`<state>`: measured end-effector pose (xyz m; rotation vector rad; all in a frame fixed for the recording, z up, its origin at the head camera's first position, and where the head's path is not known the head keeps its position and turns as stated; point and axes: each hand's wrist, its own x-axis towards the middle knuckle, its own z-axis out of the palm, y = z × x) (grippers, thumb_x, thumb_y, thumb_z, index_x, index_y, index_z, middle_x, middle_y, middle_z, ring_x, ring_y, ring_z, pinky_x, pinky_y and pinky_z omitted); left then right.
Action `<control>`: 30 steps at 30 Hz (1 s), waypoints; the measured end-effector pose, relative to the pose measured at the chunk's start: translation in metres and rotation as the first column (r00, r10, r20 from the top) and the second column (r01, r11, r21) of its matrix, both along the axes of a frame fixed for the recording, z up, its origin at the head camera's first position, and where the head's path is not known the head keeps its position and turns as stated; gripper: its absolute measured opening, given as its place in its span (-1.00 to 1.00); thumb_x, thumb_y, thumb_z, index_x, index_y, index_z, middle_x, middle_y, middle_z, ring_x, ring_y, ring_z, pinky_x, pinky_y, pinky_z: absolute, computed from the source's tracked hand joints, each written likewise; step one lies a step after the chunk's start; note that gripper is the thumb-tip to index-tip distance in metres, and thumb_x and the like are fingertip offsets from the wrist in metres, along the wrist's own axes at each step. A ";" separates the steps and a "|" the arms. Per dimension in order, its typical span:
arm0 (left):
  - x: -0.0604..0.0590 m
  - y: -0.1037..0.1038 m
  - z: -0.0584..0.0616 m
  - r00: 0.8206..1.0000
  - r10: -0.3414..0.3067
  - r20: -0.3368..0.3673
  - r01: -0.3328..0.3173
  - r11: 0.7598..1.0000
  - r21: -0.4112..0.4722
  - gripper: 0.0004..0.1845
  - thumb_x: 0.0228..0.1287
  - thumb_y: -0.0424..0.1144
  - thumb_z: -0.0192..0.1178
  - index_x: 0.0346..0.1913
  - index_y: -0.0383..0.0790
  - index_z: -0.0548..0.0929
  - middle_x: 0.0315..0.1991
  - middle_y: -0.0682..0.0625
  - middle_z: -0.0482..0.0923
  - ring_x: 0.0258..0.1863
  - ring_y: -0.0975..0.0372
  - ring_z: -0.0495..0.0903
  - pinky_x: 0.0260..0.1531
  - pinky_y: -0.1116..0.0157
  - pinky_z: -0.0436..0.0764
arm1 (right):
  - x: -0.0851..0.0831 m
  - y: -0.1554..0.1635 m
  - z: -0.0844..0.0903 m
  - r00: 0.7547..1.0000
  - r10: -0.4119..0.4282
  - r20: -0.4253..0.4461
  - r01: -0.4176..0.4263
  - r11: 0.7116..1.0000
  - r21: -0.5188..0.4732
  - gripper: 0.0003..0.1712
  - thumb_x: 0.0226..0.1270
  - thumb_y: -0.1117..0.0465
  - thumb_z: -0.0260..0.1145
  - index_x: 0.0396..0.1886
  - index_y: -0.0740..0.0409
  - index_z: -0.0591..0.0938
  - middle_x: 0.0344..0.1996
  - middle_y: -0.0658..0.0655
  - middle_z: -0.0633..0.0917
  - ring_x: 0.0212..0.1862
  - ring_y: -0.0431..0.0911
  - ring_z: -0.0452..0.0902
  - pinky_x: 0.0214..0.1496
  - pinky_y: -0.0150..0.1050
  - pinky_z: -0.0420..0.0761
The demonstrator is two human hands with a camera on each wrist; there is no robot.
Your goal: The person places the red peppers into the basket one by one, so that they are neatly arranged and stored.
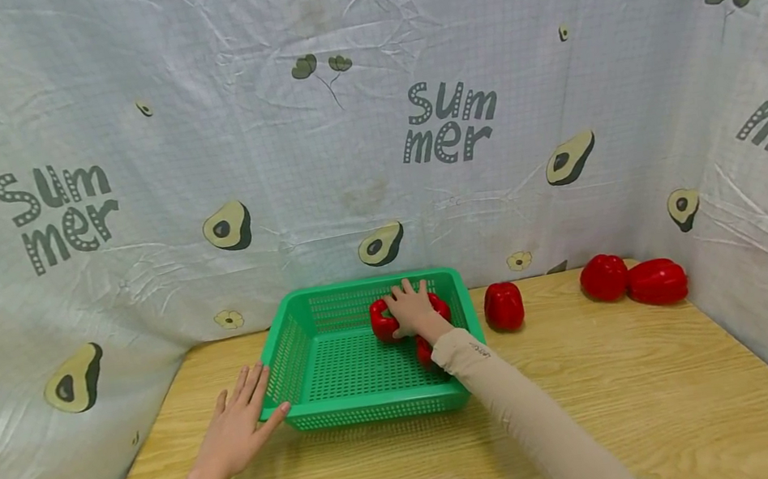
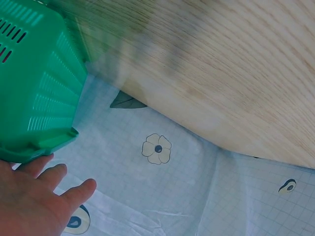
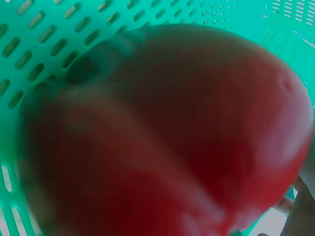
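Note:
In the head view, a green plastic basket (image 1: 378, 408) holds several red bell peppers. My right hand (image 1: 415, 313) reaches down inside it with spread fingers, lying over the peppers. One bell pepper (image 1: 383, 323) shows left of the hand, and another (image 1: 424, 351) is partly under the wrist. A large bell pepper (image 3: 187, 128) fills the right wrist view, hiding most of the hand there. My left hand (image 1: 237, 428) rests at the basket's left front corner, fingers straight and thumb along the front rim. The left wrist view shows these fingers (image 2: 78, 192) beside the basket's rim.
Just right of the basket, one bell pepper (image 1: 504, 306) stands on the wooden table (image 1: 641, 391). Two more, a rounder bell pepper (image 1: 604, 278) and a longer bell pepper (image 1: 658, 282), lie together at the back right. A printed curtain (image 1: 284, 155) hangs behind the table.

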<state>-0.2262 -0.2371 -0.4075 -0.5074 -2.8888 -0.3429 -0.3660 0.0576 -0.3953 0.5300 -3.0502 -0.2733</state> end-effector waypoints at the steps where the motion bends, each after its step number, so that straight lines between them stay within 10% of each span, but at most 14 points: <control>1: 0.000 0.000 0.000 1.000 0.000 -0.003 0.000 1.000 -0.002 -0.21 0.24 0.16 -0.07 0.34 -0.36 0.10 0.36 -0.27 0.02 0.35 -0.13 -0.02 0.17 -0.25 0.02 | 0.000 0.000 0.000 1.000 -0.004 -0.003 0.004 1.000 -0.001 -0.16 0.02 -0.21 0.28 0.28 -0.03 0.28 0.25 0.07 0.31 0.31 0.06 0.06 0.26 0.18 0.12; 14: 0.000 0.001 0.000 1.000 0.004 0.002 -0.004 1.000 -0.007 -0.21 0.24 0.17 -0.08 0.34 -0.36 0.10 0.36 -0.27 0.02 0.35 -0.13 -0.01 0.17 -0.25 0.03 | 0.002 0.006 0.005 0.999 -0.025 0.031 0.026 0.999 -0.048 -0.14 0.04 -0.28 0.22 0.30 -0.01 0.26 0.26 0.10 0.31 0.32 0.08 0.07 0.28 0.20 0.08; 30: 0.001 0.002 0.002 1.000 0.000 0.022 0.000 1.000 0.000 -0.20 0.25 0.16 -0.08 0.34 -0.37 0.09 0.37 -0.28 -0.01 0.35 -0.14 -0.02 0.17 -0.26 0.01 | 0.029 0.045 0.069 0.987 0.108 0.122 -0.083 0.977 -0.198 -0.28 0.22 -0.16 0.11 0.32 0.02 0.24 0.28 0.13 0.27 0.26 0.10 0.05 0.22 0.26 -0.03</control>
